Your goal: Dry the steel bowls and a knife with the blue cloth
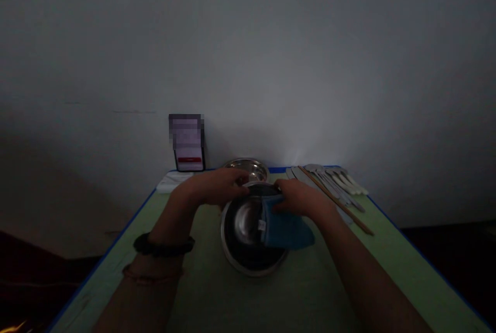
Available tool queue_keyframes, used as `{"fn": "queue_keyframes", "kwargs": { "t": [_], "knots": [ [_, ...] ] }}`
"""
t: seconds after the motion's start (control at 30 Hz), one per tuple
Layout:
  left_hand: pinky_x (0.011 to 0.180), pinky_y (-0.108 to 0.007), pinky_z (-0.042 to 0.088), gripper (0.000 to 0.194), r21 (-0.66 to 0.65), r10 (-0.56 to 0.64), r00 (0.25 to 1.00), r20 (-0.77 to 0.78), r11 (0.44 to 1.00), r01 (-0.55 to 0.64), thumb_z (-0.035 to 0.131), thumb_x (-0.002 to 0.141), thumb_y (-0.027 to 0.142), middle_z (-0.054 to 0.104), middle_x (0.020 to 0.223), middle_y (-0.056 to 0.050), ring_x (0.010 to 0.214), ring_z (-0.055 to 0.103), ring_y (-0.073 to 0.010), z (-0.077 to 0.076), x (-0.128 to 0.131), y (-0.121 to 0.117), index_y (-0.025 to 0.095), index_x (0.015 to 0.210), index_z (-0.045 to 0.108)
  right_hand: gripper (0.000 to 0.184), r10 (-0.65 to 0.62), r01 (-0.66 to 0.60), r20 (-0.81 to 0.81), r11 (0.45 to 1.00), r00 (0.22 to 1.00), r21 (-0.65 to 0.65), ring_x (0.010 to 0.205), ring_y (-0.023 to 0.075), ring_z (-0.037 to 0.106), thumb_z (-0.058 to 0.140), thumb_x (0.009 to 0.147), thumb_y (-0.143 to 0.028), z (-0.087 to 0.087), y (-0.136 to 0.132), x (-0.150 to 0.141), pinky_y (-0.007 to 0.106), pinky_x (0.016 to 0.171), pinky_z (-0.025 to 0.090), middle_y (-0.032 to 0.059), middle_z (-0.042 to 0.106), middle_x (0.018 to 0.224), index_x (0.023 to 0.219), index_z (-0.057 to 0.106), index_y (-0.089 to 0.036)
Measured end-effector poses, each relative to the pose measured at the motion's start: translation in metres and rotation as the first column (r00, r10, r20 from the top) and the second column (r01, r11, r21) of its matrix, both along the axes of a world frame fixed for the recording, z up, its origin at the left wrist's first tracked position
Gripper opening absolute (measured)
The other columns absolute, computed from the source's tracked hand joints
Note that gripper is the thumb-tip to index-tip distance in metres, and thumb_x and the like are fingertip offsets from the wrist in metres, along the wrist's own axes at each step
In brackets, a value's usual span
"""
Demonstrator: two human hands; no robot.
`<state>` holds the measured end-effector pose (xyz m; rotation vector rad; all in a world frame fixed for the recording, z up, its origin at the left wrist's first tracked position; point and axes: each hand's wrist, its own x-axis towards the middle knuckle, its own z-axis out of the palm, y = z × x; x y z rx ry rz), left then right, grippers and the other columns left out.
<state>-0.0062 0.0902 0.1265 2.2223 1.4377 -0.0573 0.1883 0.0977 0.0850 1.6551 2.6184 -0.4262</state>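
Observation:
A shiny metal bowl (242, 222) is in front of me, its hollow side facing me. My left hand (219, 187) is closed at the bowl's upper left rim, thumb toward the inside; some fingers are hidden behind it. A blue cloth (289, 230) with a small white label hangs over the bowl's right side. My right hand (300, 199) is closed on this cloth at the upper right rim, with part of the cloth against the inside of the bowl. Whether the bowl touches the table is hard to tell in the dim light.
Behind the bowl, another metal bowl (258, 168) stands near the wall. A phone (189, 155) leans upright at the back left, beside a white folded item (168, 182). Several spoons and other utensils (329, 183) and wooden chopsticks (349, 211) lie right on the green table (135, 266).

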Motion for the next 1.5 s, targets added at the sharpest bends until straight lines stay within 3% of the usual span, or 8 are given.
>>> {"fn": "queue_keyframes", "kwargs": {
  "t": [0.17,0.43,0.6,0.77,0.97,1.17,1.33,1.5],
  "knots": [
    [0.054,-0.024,0.041,0.029,0.016,-0.041,0.999,-0.015,0.999,0.042,0.038,0.078,0.040,0.061,0.077,-0.004,0.063,0.059,-0.0158,-0.002,-0.001,0.002,0.016,0.086,0.053,0.050,0.004,-0.004,0.018,0.999,1.000,-0.033,0.095,0.0273,0.059,0.062,0.065,-0.041,-0.007,0.004,0.005,0.034,0.073,0.045,0.0127,0.063,0.104,0.107,0.056,-0.016],
    [0.053,-0.022,0.041,0.028,0.001,-0.038,0.999,-0.018,0.999,0.038,0.039,0.078,0.042,0.061,0.077,-0.004,0.065,0.059,-0.0155,-0.008,-0.009,0.006,0.017,0.082,0.051,0.053,0.080,-0.084,-0.024,0.966,0.996,-0.243,0.087,0.0217,0.061,0.065,0.059,-0.044,0.000,0.014,0.026,0.029,0.070,0.046,0.0070,0.066,0.097,0.106,0.059,-0.019],
    [0.050,-0.021,0.041,0.028,-0.025,-0.029,0.999,-0.027,0.999,0.028,0.041,0.078,0.044,0.062,0.073,-0.003,0.062,0.059,-0.0144,-0.009,-0.009,0.005,0.017,0.081,0.050,0.041,0.074,-0.067,0.016,0.963,0.997,-0.260,0.081,0.0211,0.062,0.067,0.059,-0.042,0.003,0.013,0.028,0.029,0.065,0.045,0.0055,0.067,0.091,0.094,0.065,-0.021],
    [0.047,-0.021,0.044,0.028,-0.171,0.029,0.999,-0.035,0.985,-0.035,0.045,0.076,0.041,0.064,0.081,-0.007,0.060,0.062,-0.0156,-0.018,-0.014,0.010,0.016,0.087,0.050,0.033,0.015,-0.011,0.020,0.979,1.000,-0.202,0.076,0.0195,0.061,0.065,0.063,-0.038,0.015,0.009,0.032,0.027,0.062,0.043,0.0069,0.067,0.087,0.088,0.066,-0.017],
    [0.049,-0.024,0.044,0.028,-0.127,0.021,0.993,-0.116,0.991,-0.036,0.047,0.074,0.039,0.066,0.078,-0.010,0.061,0.062,-0.0174,-0.025,-0.018,0.015,0.013,0.080,0.057,0.025,0.187,-0.208,-0.225,0.975,0.956,-0.076,0.070,0.0139,0.057,0.052,0.077,-0.036,0.025,0.007,0.034,0.024,0.059,0.040,0.0040,0.064,0.080,0.086,0.061,-0.015],
    [0.058,-0.028,0.043,0.035,-0.032,-0.013,0.989,-0.145,0.999,0.008,0.047,0.075,0.043,0.067,0.078,-0.010,0.068,0.061,-0.0196,-0.018,-0.017,0.016,0.013,0.078,0.064,0.021,0.228,-0.265,-0.340,0.962,0.912,-0.063,0.077,0.0139,0.056,0.051,0.079,-0.032,0.025,0.007,0.032,0.024,0.065,0.041,0.0030,0.062,0.088,0.093,0.057,-0.017],
    [0.076,-0.026,0.041,0.039,0.111,-0.075,0.997,0.023,0.991,0.072,0.050,0.076,0.039,0.062,0.108,-0.007,0.092,0.057,-0.0183,-0.006,-0.010,0.006,0.017,0.107,0.057,0.018,0.225,-0.288,-0.442,0.954,0.868,-0.081,0.078,0.0132,0.055,0.048,0.082,-0.030,0.026,0.006,0.034,0.024,0.067,0.041,0.0022,0.061,0.088,0.093,0.054,-0.017],
    [0.082,-0.027,0.040,0.033,-0.067,-0.244,0.945,0.220,0.962,0.264,0.051,0.078,0.035,0.062,0.108,-0.002,0.097,0.055,-0.0184,0.005,0.000,-0.005,0.023,0.108,0.057,0.020,0.172,-0.222,-0.536,0.975,0.827,-0.029,0.069,0.0109,0.051,0.044,0.084,-0.035,0.026,0.005,0.036,0.022,0.062,0.038,-0.0005,0.057,0.079,0.093,0.050,-0.019]
  ]
}}
